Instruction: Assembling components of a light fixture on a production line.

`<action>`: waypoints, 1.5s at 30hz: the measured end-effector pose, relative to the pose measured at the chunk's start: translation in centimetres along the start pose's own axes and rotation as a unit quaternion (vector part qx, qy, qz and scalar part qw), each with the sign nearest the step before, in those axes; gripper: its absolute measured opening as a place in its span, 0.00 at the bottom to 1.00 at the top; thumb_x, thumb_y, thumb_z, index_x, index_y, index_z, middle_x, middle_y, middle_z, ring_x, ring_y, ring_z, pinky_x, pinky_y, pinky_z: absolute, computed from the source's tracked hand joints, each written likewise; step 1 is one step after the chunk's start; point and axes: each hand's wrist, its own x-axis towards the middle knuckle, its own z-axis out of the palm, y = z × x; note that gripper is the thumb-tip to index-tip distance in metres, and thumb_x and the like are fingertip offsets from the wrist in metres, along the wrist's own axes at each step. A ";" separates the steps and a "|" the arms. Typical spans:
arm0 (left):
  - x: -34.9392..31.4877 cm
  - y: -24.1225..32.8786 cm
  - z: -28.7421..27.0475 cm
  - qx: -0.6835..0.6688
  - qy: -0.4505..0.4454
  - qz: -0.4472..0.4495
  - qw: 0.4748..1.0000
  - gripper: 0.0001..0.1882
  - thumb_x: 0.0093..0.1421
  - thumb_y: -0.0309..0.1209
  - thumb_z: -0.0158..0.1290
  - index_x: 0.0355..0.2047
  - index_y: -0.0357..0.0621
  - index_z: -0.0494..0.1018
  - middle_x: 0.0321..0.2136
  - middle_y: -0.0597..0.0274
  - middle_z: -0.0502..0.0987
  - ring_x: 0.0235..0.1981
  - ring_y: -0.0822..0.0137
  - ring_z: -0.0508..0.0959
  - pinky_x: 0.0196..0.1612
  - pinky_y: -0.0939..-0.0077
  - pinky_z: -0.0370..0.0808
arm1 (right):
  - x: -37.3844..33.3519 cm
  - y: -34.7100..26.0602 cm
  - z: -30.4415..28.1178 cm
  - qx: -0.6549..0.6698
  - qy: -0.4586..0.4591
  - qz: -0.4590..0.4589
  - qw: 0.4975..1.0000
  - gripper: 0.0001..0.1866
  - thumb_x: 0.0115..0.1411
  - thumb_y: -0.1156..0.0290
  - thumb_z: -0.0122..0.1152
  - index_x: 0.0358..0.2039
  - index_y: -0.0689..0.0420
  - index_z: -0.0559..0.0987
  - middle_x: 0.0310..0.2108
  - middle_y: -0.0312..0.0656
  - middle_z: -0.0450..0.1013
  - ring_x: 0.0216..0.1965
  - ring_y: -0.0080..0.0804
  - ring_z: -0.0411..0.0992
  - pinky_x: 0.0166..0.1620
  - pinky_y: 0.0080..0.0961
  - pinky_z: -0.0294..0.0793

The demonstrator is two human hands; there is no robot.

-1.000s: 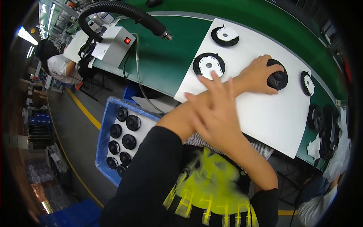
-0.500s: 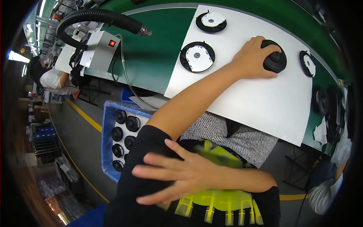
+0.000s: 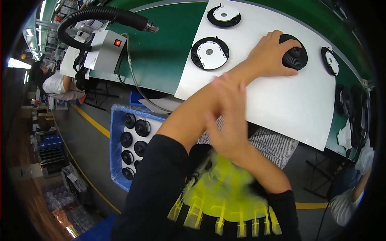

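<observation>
My left hand (image 3: pixel 271 56) reaches across a white sheet (image 3: pixel 277 108) on the bench. Its fingers are wrapped round a black ribbed, domed round part (image 3: pixel 296 57) standing on the sheet. In front of my left forearm is my right hand (image 3: pixel 228 124), blurred by motion, fingers stretched out and holding nothing. Three black discs with white plates lie around the sheet: a disc (image 3: pixel 210 54) left of my left hand, a farther disc (image 3: pixel 224 15), and another disc (image 3: pixel 330 61) to the right.
A blue-lined crate (image 3: pixel 116 156) with several black round parts stands low on the left. At the back left is a grey box (image 3: pixel 102 52) with a lit red switch and a black flexible hose (image 3: pixel 116 15). More black parts (image 3: pixel 345 100) sit at the right edge. Other people are nearby.
My right hand has swung up and to the right, from over my left upper arm to my left forearm. My left hand keeps its hold on the domed part. The view has shifted slightly.
</observation>
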 end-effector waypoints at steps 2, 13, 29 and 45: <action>0.3 -0.3 -0.2 0.006 0.002 0.006 1.000 0.38 0.42 0.49 0.71 0.55 0.70 0.71 0.55 0.46 0.66 0.57 0.44 0.68 0.60 0.55 0.69 | 0.7 0.3 -2.2 0.095 0.197 -0.125 0.968 0.11 0.54 0.77 0.63 0.40 0.59 0.81 0.39 0.47 0.77 0.40 0.43 0.75 0.46 0.40 0.73; 0.2 -0.2 0.4 -0.006 -0.003 0.005 1.000 0.38 0.41 0.52 0.70 0.55 0.71 0.72 0.56 0.46 0.66 0.58 0.44 0.67 0.60 0.55 0.69 | -5.6 -3.1 0.2 0.447 -0.078 -0.119 0.883 0.14 0.49 0.78 0.75 0.39 0.56 0.87 0.37 0.42 0.74 0.31 0.28 0.73 0.32 0.20 0.72; 0.1 -0.4 0.4 0.012 0.011 0.003 1.000 0.39 0.40 0.52 0.71 0.55 0.69 0.72 0.55 0.48 0.66 0.58 0.45 0.68 0.59 0.56 0.70 | -6.3 -3.1 1.4 0.425 -0.017 -0.158 0.891 0.11 0.47 0.79 0.77 0.33 0.61 0.86 0.37 0.44 0.73 0.30 0.32 0.73 0.32 0.23 0.73; 0.0 -0.5 0.6 0.016 0.019 0.008 1.000 0.38 0.40 0.52 0.70 0.55 0.69 0.73 0.54 0.48 0.67 0.57 0.47 0.69 0.59 0.57 0.71 | -7.3 -2.7 0.4 0.325 -0.018 -0.139 0.935 0.11 0.54 0.77 0.66 0.39 0.61 0.80 0.37 0.45 0.71 0.31 0.39 0.73 0.32 0.28 0.74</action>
